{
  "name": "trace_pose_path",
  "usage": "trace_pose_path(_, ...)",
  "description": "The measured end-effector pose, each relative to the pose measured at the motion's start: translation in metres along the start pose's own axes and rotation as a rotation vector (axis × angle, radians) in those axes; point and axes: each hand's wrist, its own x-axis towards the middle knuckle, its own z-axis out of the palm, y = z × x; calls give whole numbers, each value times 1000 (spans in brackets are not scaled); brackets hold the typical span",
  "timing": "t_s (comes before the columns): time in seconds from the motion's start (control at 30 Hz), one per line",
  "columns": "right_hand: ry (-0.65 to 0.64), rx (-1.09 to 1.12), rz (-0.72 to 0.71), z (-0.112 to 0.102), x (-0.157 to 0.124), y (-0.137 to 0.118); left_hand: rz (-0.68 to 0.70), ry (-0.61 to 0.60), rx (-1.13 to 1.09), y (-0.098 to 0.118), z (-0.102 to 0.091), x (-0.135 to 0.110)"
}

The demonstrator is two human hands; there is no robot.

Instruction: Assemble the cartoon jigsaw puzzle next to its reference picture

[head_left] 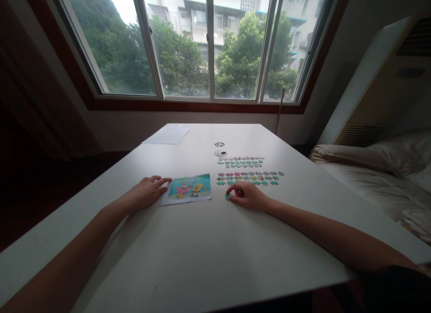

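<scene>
Pinched in my right hand [247,196] was one green puzzle piece [227,196], down on the table [202,259] beside the picture [190,189] that my flat, open left hand [144,194] touched, and the other pieces [251,178] lay in rows, none joined.

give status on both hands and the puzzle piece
Left hand flat on the left edge of the cartoon picture. Right hand pinching a teal puzzle piece on the white table. Rows of loose pieces just beyond; nothing blocks either hand.

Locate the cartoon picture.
Head view: the cartoon picture lies on the table, left of centre, left hand at its left edge, puzzle pieces to its right.
</scene>
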Motion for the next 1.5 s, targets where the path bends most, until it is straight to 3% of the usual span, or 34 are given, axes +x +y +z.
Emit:
trace_pose_path(0.83, -7, -12, -17, 2, -1, 2, 141, 47, -67, -13, 3, 2)
trace_pose_path(1.5, -41, 29, 7, -3, 0, -1, 218, 54, -142, -5, -7, -5)
